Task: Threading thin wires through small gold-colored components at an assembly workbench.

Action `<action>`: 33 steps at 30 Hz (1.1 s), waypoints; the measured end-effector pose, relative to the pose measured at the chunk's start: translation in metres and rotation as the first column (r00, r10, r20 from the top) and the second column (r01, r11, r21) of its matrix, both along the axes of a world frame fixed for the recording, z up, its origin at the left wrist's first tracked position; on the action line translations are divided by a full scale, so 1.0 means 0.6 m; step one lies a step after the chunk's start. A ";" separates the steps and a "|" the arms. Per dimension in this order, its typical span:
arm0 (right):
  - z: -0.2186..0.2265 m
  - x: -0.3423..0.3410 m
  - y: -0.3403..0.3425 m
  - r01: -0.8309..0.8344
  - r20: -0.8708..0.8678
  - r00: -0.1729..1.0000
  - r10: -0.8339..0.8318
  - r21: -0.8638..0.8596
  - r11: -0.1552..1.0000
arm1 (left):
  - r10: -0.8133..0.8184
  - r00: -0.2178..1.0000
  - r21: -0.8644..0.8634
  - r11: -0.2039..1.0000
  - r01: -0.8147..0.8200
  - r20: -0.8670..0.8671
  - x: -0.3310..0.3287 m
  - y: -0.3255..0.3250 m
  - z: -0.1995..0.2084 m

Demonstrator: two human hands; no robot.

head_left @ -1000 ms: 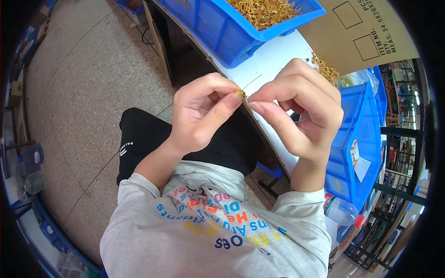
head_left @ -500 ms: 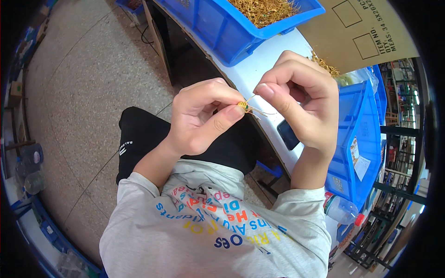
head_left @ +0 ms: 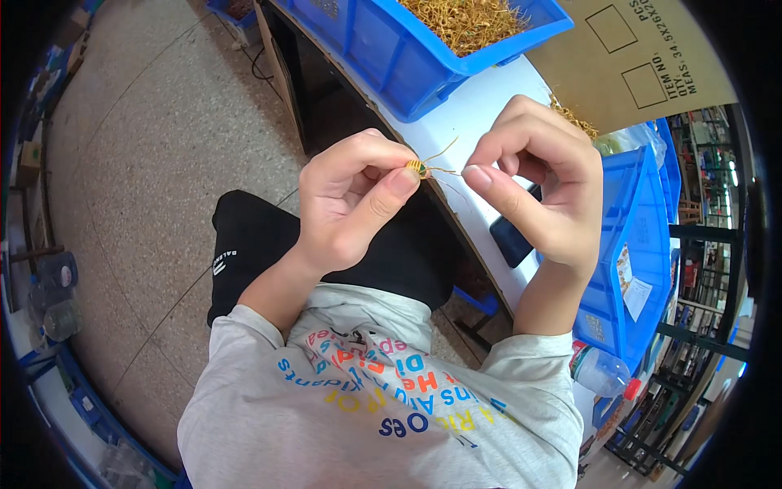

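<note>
A small coil (head_left: 416, 168), wound with yellow wire around what looks like a green core, is pinched between the thumb and forefinger of my left hand (head_left: 354, 200). Several thin wire leads (head_left: 441, 151) stick out from its right side, one angled up and away, another running straight toward my right hand (head_left: 542, 175). The right thumb and forefinger are brought together at that straight lead's end; the exact contact is too small to see clearly. Both hands are held up in front of my lap, near the table's edge.
A blue bin (head_left: 407, 69) full of similar wire-coloured pieces stands on the white table (head_left: 481, 110) at the far side. To the right are a dark phone (head_left: 511, 242), a second blue bin (head_left: 615, 269), a plastic bottle (head_left: 601, 371) and a cardboard sheet (head_left: 639, 53).
My left hand has moved the coil slightly left and away. The right fingers have left the lead that now points up and sit at another one, a little further right.
</note>
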State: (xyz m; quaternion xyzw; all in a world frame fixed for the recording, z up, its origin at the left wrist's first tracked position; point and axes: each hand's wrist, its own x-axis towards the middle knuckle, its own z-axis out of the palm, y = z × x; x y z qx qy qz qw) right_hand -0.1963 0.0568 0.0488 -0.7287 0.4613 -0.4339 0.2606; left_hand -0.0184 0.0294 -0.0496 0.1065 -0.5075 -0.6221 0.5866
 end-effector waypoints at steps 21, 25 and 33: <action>0.002 0.015 0.007 0.127 -0.225 0.954 -0.200 -0.302 0.945 | 0.216 0.974 -0.181 0.963 -0.202 0.066 -0.002 -0.004 0.000; 0.016 0.013 0.014 0.162 -0.218 0.946 -0.240 -0.322 0.933 | 0.250 0.967 -0.171 0.956 -0.240 0.038 -0.002 -0.005 -0.001; 0.004 0.012 0.007 -0.039 -0.208 0.978 -0.022 -0.286 0.957 | 0.272 0.960 -0.211 0.944 -0.253 0.063 -0.001 -0.007 -0.007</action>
